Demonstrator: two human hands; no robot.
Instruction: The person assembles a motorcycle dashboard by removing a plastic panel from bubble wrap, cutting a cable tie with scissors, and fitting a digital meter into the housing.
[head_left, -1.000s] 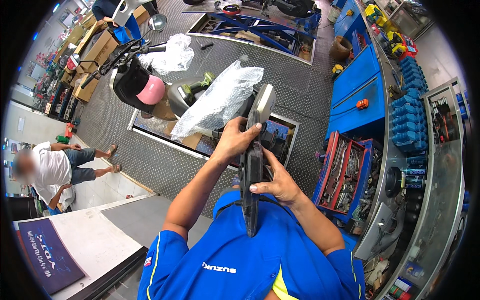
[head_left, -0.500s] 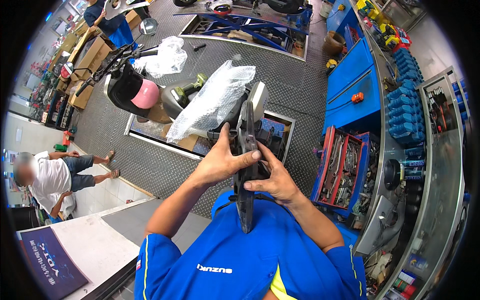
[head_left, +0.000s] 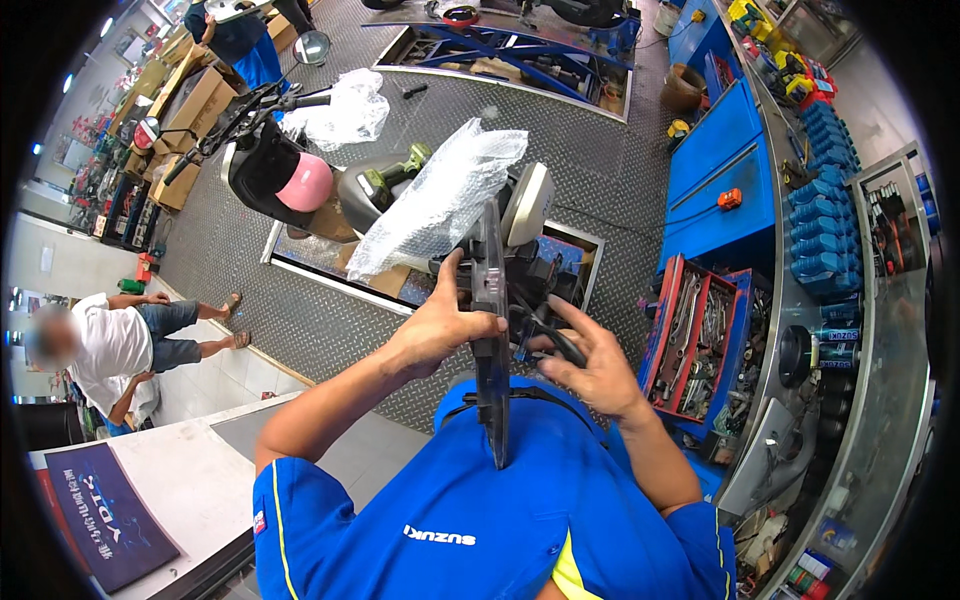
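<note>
Panel (head_left: 491, 340), dark and flat, is standing edge-on between both hands, lower end resting against the blue shirt (head_left: 470, 520). Left hand (head_left: 440, 325) is clamping its edge, thumb over one face, fingers behind. Right hand (head_left: 590, 365) is sitting just right of it, fingers spread, not closed on anything, touching the black cable (head_left: 550, 335) and the parts behind the panel. Bubble wrap (head_left: 440, 195) is hanging just above the left hand, half off the assembly. Beyond both hands: scooter (head_left: 290, 170) on a lift; red tool tray (head_left: 700, 340) right of the right hand. My read: left should be keeping the panel steady while right is working by feel, cable kept clear of the edge.
</note>
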